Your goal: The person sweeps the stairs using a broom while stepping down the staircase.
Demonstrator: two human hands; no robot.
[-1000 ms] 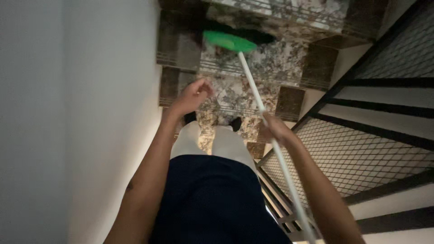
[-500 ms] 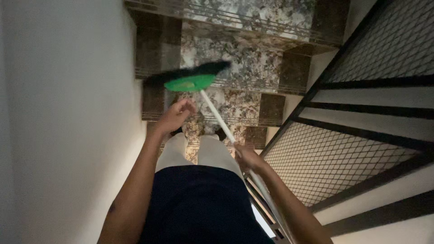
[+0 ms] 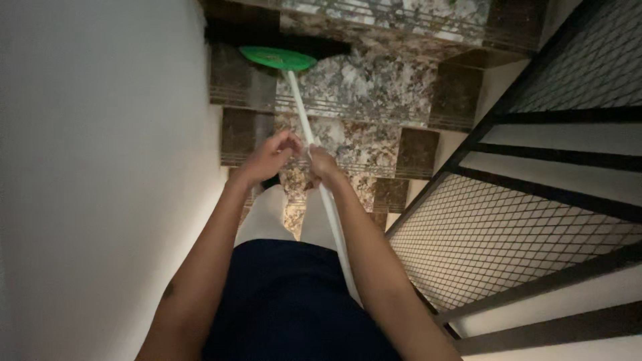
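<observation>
A broom with a green head (image 3: 277, 58) and dark bristles rests on a speckled stone step (image 3: 374, 80) below me, close to the left wall. Its white handle (image 3: 299, 103) runs up towards me. My right hand (image 3: 323, 164) grips the handle at mid-length. My left hand (image 3: 269, 158) is right beside it, fingers curled onto the handle just above the right hand. The lower part of the handle passes along my right forearm. My pale trouser legs and dark top fill the bottom middle.
The stairs (image 3: 394, 144) go down ahead, speckled stone with dark brown side borders. A plain white wall (image 3: 100, 167) closes the left side. A black metal railing with mesh panels (image 3: 508, 227) runs along the right.
The broom head swung from the middle of the step to its left end. My right hand slid up the handle and my left hand, free before, came onto it.
</observation>
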